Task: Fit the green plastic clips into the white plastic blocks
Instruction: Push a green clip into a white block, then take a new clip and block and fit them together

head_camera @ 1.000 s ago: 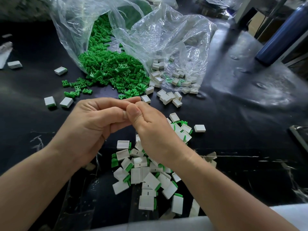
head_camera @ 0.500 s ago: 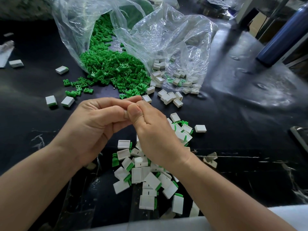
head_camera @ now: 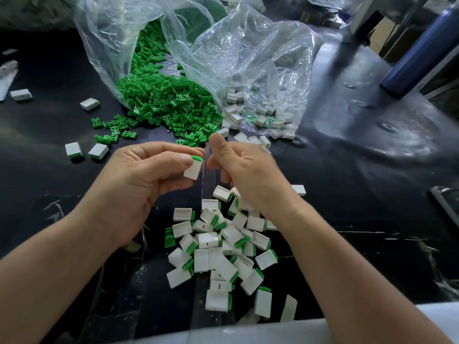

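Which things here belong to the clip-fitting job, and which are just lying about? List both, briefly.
Job: left hand pinching a white block with a green clip fitted; green clip heap spilling from its clear bag; loose white blocks; finished pile at the near edge.
Lying about: blue bottle; dark flat object at the right edge.

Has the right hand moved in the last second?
Yes. The right hand has drawn rightward, off the left hand and toward the lone white block, which has stayed put; a gap now shows between the hands.
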A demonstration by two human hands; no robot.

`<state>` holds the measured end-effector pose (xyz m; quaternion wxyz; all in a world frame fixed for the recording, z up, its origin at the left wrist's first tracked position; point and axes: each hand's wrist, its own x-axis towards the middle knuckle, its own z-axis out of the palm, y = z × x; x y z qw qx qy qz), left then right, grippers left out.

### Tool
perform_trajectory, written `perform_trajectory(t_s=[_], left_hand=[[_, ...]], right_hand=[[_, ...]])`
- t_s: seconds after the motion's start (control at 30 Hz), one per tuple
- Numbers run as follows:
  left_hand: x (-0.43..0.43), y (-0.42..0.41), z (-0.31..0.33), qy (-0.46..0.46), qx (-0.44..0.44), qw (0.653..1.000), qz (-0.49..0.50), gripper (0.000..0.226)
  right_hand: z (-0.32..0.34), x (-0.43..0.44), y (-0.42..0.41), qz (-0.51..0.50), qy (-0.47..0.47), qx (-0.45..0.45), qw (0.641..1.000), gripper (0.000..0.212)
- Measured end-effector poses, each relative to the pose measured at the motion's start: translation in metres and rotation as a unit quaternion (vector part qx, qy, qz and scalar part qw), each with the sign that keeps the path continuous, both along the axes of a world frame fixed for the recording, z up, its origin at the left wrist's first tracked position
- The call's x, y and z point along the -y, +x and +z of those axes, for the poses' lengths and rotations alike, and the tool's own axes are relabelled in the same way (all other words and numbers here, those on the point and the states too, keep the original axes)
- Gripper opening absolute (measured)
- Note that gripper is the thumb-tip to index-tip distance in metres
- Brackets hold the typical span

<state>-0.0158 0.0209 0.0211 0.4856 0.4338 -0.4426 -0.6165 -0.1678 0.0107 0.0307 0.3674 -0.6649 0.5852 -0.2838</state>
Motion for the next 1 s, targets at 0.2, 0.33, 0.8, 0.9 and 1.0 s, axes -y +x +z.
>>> perform_trajectory(t_s=[0.2,0.33,0.8,0.9,1.0], left_hand=[[-0.003,-0.003,0.002,0.025,-0.019,0.999,-0.01,0.017],[-0.004,-0.003,0.003,0.029,-0.017,0.999,-0.01,0.017],[-0.004,-0.003,0.001,-0.012,0.072,0.997,0.008,0.034],[-0.005,-0.003,0.001,-0.024,0.094,0.995,0.008,0.035],[-0.006,-0.004,0.002,-0.031,0.106,0.994,0.006,0.036]], right_hand=[[-0.005,0.01,-0.012,-0.048,-0.024,-0.065,0.996,0.027],[-0.01,0.011,-0.01,-0.051,-0.043,-0.074,0.995,0.023],[0.008,0.001,-0.01,0.071,-0.021,0.112,0.991,0.014],[0.007,0.0,-0.008,0.074,-0.02,0.092,0.993,0.012],[0.004,0.0,-0.006,0.067,-0.019,0.046,0.997,0.017]])
